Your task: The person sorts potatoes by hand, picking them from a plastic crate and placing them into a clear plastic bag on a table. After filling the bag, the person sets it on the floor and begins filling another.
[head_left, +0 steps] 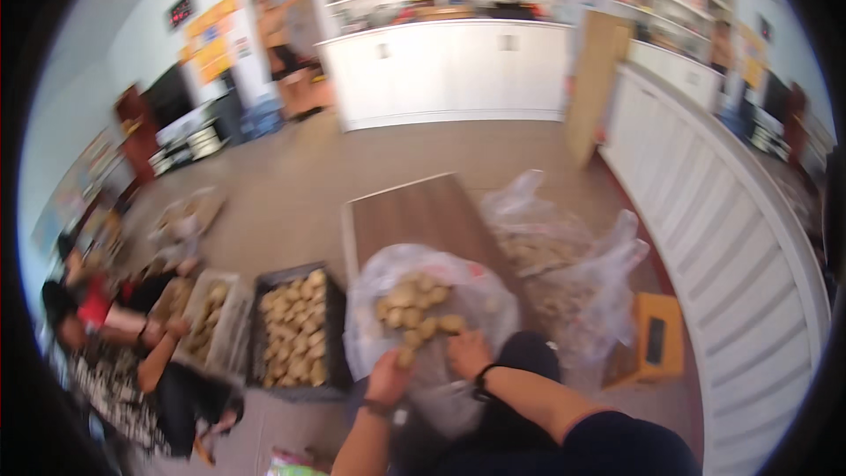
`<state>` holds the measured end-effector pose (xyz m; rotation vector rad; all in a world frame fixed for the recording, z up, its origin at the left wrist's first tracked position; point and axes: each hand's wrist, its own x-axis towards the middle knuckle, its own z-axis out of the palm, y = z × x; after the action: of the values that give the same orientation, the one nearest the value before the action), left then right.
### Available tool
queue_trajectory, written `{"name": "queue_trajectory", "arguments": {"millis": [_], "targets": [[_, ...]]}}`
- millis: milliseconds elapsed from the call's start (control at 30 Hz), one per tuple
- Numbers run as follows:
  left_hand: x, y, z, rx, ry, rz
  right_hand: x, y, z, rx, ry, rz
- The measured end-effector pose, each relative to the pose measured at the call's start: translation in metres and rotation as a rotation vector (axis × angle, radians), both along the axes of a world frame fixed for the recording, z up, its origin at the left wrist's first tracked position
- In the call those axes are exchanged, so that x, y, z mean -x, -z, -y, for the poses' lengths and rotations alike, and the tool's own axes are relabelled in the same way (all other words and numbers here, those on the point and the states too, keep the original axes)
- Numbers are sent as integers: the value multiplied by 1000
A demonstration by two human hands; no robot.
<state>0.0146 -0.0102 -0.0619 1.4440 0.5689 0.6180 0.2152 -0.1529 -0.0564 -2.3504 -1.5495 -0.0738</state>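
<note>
A clear plastic bag (370,300) lies spread over the near end of a low brown table in front of me. On it is a small heap of round tan lumps (407,300); they look like potatoes, but blur hides their exact kind. My left hand (389,381) is closed at the near side of the heap, with one tan lump (405,358) at its fingertips. To its right, my right hand (469,354) is curled over the bag, close to another lump (452,324). What its fingers hold, if anything, I cannot make out.
Left of the table (401,211) stands a black crate (257,300) full of tan lumps, beside a pale crate (236,322). Other people sit at far left. Plastic bags (608,278) and a yellow-brown box (659,304) stand at right, near a white ribbed barrier (705,211).
</note>
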Motion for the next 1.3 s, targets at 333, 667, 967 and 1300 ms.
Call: {"name": "queue_trajectory", "arguments": {"millis": [333, 667, 967, 1300], "targets": [[31, -62, 6, 938, -191, 399, 12, -20, 14, 160, 7, -101], [165, 82, -97, -39, -716, -78, 24, -27, 4, 187, -33, -93], [209, 107, -134, -137, -732, -342, 16, -35, 16, 185, -6, -144], [166, -31, -160, 598, -888, 504, 0, -14, 25, 242, 31, -124]]}}
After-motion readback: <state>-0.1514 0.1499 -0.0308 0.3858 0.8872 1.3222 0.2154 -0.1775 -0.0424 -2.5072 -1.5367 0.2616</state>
